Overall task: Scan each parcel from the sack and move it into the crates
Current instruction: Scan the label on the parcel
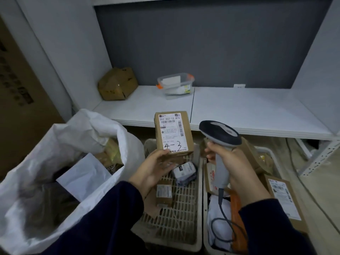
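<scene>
Several parcels (184, 173) sit in the crates (185, 208), more in the sack (36, 162); left hand (154, 168) clasps a box (173, 133), right hand (237, 168) grips the scanner (219, 133).

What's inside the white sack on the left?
Inside the white woven sack: a flat white mailer bag, a yellowish parcel and a brown cardboard parcel beside it. Whatever lies beneath them is covered.

Brown parcel (173, 134), white label marked 4-3 facing up, held above beige crate (184, 214).
</scene>
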